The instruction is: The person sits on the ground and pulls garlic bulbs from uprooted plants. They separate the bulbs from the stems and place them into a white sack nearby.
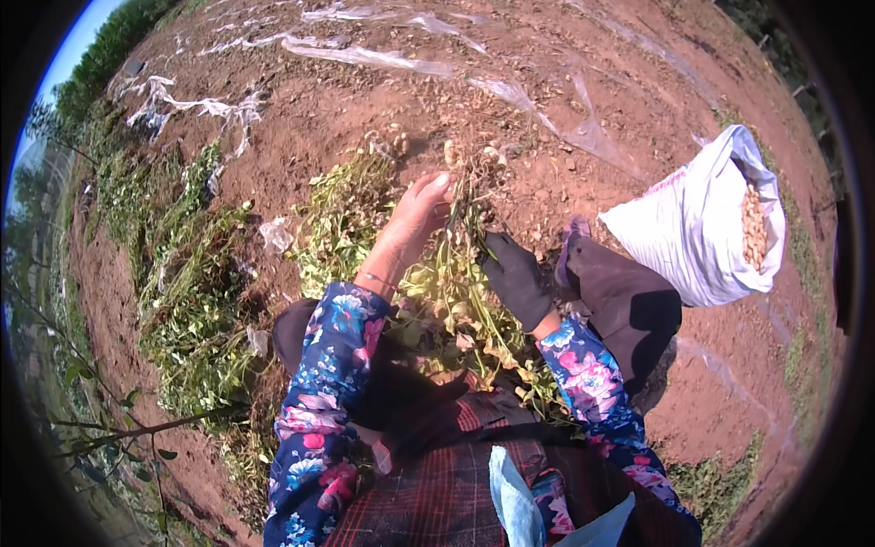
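A bundle of peanut plants [458,294] lies across my lap, its leafy stems towards me and its roots away from me. My left hand [425,205], bare, is at the left side of the stems near the root end; whether its fingers grip them I cannot tell. My right hand [516,277], in a dark glove, is closed round the stems lower down. Pale peanut pods [449,152] show among the roots beyond my hands. More peanut plants [348,205] lie on the soil just left of my left hand.
A white woven sack [683,225], its mouth open on peanuts [753,225], leans at the right. A long heap of pulled plants [205,321] runs along the left. Torn plastic film [362,58] lies on the soil beyond. A thin branch [143,429] juts in at lower left.
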Motion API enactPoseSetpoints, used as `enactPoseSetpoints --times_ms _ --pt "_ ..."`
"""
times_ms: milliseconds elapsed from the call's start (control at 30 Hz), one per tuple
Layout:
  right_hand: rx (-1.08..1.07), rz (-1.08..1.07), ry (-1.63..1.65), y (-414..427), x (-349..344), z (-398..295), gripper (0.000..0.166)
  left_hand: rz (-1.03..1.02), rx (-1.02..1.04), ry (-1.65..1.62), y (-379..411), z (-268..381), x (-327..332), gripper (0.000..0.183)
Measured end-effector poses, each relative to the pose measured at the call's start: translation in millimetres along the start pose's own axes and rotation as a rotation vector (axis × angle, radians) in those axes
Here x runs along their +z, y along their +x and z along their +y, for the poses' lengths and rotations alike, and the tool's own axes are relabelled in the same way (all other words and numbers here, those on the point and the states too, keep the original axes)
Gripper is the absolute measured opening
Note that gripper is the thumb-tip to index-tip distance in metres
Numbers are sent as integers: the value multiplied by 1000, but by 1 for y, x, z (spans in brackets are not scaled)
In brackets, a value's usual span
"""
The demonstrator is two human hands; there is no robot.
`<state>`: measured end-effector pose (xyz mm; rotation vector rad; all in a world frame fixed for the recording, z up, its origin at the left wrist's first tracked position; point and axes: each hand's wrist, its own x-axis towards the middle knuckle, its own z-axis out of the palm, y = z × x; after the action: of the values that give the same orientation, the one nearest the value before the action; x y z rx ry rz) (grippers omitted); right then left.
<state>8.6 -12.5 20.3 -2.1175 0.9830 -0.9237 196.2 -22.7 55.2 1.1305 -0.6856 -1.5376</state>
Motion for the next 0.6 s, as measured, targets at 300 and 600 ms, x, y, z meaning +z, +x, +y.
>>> enactPoseSetpoints --times_ms 300,600 --pt "23 -307 -328 -8 6 -15 29 107 45 -127 1 -10 3 19" --pt "72 -503 -310 -14 10 -10 30 -96 259 -412 -13 16 -17 19"
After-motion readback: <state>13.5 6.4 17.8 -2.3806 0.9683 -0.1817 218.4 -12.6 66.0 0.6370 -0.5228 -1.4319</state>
